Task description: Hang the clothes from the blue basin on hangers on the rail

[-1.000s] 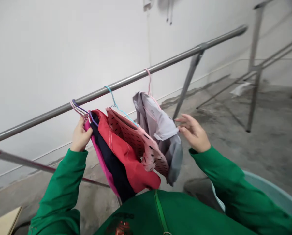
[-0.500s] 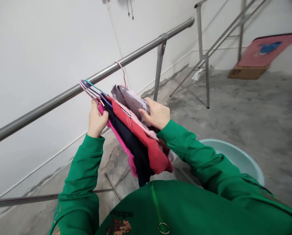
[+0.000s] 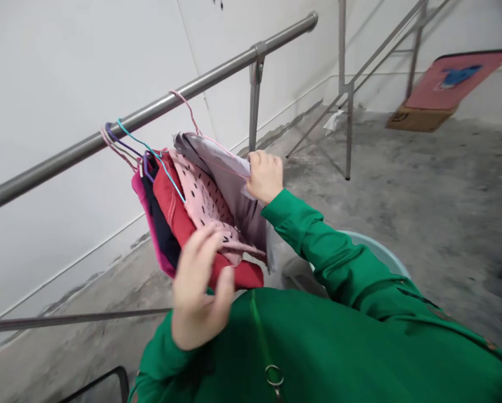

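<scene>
Several garments hang close together on wire hangers from a metal rail (image 3: 144,115). My right hand (image 3: 266,177) is closed on the shoulder end of a grey garment (image 3: 217,162), where its pink hanger (image 3: 186,106) runs under my fingers. My left hand (image 3: 200,288) is raised in front of the clothes, fingers apart and holding nothing. Behind its fingertips are a red garment (image 3: 171,207) on a light-blue hanger (image 3: 139,137) and a pink garment with black spots (image 3: 204,193). Farther left hang a dark garment (image 3: 161,224) and a bright pink one (image 3: 144,198).
A light-blue basin (image 3: 377,246) stands on the concrete floor (image 3: 436,201), partly behind my right sleeve. Another metal rack (image 3: 349,129) is at the back right, near a pink board (image 3: 456,81) and a cardboard box (image 3: 421,117). A white wall rises behind the rail.
My left hand has let go of the bright pink garment and come down toward me, opening. My right hand has closed on the grey garment's shoulder, which is spread farther from the others.
</scene>
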Action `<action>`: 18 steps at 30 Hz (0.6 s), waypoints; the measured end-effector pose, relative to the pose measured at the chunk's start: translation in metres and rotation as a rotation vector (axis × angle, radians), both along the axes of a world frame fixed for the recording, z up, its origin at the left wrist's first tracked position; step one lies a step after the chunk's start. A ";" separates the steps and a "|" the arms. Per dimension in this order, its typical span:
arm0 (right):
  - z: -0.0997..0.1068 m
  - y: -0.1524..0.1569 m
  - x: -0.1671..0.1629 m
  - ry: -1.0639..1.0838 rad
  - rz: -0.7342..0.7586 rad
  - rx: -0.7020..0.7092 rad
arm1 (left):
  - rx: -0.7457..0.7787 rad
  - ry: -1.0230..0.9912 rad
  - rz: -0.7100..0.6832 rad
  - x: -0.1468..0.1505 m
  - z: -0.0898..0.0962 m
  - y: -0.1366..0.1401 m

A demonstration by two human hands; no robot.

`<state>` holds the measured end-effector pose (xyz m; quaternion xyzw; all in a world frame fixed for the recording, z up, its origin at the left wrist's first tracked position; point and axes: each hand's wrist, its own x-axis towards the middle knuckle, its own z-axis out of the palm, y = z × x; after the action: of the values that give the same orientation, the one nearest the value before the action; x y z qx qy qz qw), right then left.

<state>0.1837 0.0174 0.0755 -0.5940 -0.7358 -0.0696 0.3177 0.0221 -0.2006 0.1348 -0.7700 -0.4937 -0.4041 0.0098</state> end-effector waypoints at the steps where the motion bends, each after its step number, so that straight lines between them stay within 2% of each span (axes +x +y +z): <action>1: -0.006 -0.002 0.009 0.038 0.002 0.013 | -0.059 0.005 -0.059 0.019 -0.012 0.004; 3: -0.016 -0.009 0.022 0.138 0.016 0.018 | -0.103 -0.052 -0.080 0.049 -0.035 0.031; 6: -0.025 -0.021 0.036 0.247 0.103 -0.037 | -0.099 -0.143 0.040 0.072 -0.061 0.091; 8: -0.027 -0.027 0.045 0.268 0.197 -0.109 | -0.078 -0.137 0.096 0.076 -0.069 0.125; 10: -0.026 -0.031 0.057 0.277 0.328 -0.190 | -0.109 -0.041 0.134 0.077 -0.070 0.149; 12: -0.026 -0.030 0.068 0.344 0.469 -0.251 | -0.180 0.103 0.141 0.075 -0.069 0.162; 14: -0.028 -0.025 0.078 0.553 0.530 -0.288 | -0.219 0.214 0.134 0.072 -0.066 0.167; 16: -0.034 -0.018 0.085 0.879 0.461 -0.343 | -0.205 0.224 0.121 0.069 -0.061 0.166; 18: -0.040 -0.011 0.090 1.188 0.364 -0.417 | -0.141 0.129 0.092 0.064 -0.056 0.162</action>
<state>0.2741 0.0061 0.0357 -0.4464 -0.5220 0.4695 0.5548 0.0865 -0.0388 0.0792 -0.7698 -0.5539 -0.3172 0.0059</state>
